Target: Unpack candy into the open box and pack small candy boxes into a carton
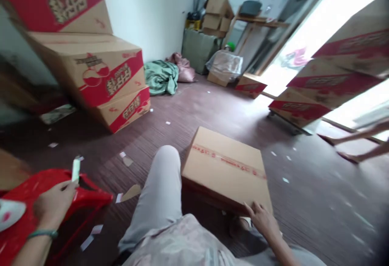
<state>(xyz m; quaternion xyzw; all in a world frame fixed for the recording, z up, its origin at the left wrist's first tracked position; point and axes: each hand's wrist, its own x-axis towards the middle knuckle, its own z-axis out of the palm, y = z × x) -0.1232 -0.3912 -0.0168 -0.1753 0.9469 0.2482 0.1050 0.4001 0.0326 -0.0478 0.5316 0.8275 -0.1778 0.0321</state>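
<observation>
I sit with my knee [164, 176] raised beside a sealed brown cardboard box [225, 166] taped with red-printed tape, lying on the floor in front of me. My right hand [263, 218] rests on the box's near corner, its fingers spread over the edge. My left hand [54, 205], with a green band on the wrist, is closed in a pinch on a small white slip [75, 170] held up over a red plastic stool [60, 193]. A white object lies at the stool's left end [10, 213].
Red-and-brown cartons are stacked at the left [100, 75] and at the right [334, 75]. Green and pink cloth bundles [162, 76], more boxes [217, 14] and a wooden shelf stand at the back wall. Paper scraps litter the dark floor. Another person's limbs show at the right edge [361, 144].
</observation>
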